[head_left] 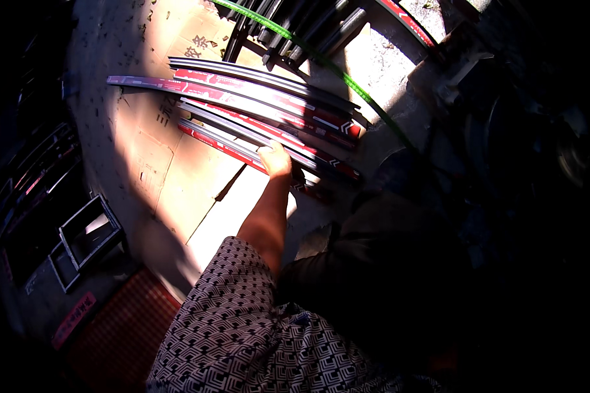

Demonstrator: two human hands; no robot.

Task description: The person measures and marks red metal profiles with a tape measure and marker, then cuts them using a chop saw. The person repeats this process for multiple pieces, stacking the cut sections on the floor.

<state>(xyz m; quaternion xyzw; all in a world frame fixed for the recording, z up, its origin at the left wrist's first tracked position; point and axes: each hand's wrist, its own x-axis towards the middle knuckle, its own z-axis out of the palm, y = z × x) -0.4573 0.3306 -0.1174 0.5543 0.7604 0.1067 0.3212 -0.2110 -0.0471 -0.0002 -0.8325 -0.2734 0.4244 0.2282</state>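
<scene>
My left hand [275, 160] reaches out over a loose stack of long, slim profile strips. Its fingers are closed on the edge of a red-and-silver profile strip [224, 145], the nearest of the stack. Just beyond lie more strips with grooved silver faces and printed red film, among them a pinkish-white strip [144, 82] that sticks out to the left. Farthest back in the stack is a grey grooved strip [262, 73]. Deep shade hides the right ends of the strips. My right hand does not show; the right side is almost black.
Flattened cardboard [137, 137] lies under the strips. Black tubular lengths [295, 33] are piled at the far side, crossed by a green hose-like line [351, 82]. At the left stand small rectangular frames [88, 232], near a red woven-looking surface [128, 327]. A dark knee shape [387, 223] is close on the right.
</scene>
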